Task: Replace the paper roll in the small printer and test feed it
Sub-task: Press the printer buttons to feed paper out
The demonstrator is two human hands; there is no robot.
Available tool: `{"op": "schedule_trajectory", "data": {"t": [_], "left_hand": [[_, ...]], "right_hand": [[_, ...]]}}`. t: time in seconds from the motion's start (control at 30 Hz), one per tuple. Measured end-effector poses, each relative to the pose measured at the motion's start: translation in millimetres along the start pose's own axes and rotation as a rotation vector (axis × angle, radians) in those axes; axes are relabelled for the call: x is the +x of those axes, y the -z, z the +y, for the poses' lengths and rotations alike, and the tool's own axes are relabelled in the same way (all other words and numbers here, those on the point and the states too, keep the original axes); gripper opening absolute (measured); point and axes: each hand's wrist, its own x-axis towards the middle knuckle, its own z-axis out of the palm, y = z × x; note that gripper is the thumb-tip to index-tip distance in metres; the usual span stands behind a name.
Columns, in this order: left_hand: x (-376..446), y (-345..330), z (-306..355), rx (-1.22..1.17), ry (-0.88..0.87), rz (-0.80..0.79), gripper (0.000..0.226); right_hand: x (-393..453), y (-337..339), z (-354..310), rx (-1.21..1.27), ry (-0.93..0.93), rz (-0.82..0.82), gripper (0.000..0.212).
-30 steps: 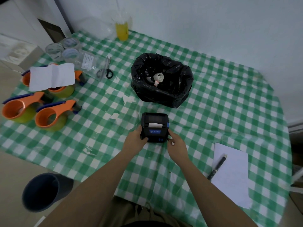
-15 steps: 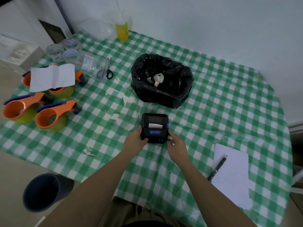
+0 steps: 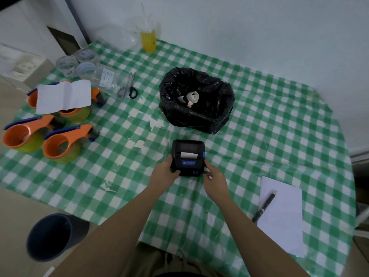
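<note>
Small black printer (image 3: 188,158) resting on the green-checked tablecloth (image 3: 259,136), near the table's front middle, lid shut, with a short white strip of paper (image 3: 188,155) showing at the slot above a blue label. Left hand (image 3: 164,173) curled against the printer's left front corner, thumb on top near the edge, fingers wrapped round the side. Right hand (image 3: 215,180) cupped at the right front corner, fingertips touching the casing beside the blue buttons; whether pressing one, cannot tell. Just behind the printer, a black bag (image 3: 196,100) standing open, with a curled scrap of white paper inside. Off to the left, three orange tape dispensers (image 3: 60,144), one under a creased white sheet (image 3: 63,95). Scissors (image 3: 128,86) lying between dispensers and bag. To the right, well apart from the printer, a pen (image 3: 264,204) lying across white paper (image 3: 283,216). Below the table's left edge, a dark bin (image 3: 50,236) on the floor.
</note>
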Motion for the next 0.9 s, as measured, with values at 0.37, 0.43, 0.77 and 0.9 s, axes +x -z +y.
{"op": "schedule_trajectory", "data": {"t": [0.37, 0.43, 0.77, 0.9], "left_hand": [[0, 1, 0, 0.001, 0.007, -0.005, 0.046], [0, 1, 0, -0.005, 0.011, -0.007, 0.045], [-1, 3, 2, -0.025, -0.004, -0.007, 0.048], [-3, 3, 4, -0.036, -0.012, -0.001, 0.049]], "right_hand": [[-1, 0, 0, 0.033, -0.013, 0.019, 0.052], [-1, -1, 0, 0.058, -0.022, 0.034, 0.052], [-6, -14, 3, 0.114, -0.135, 0.088, 0.036], [-4, -14, 3, 0.122, -0.138, 0.098, 0.036]]}}
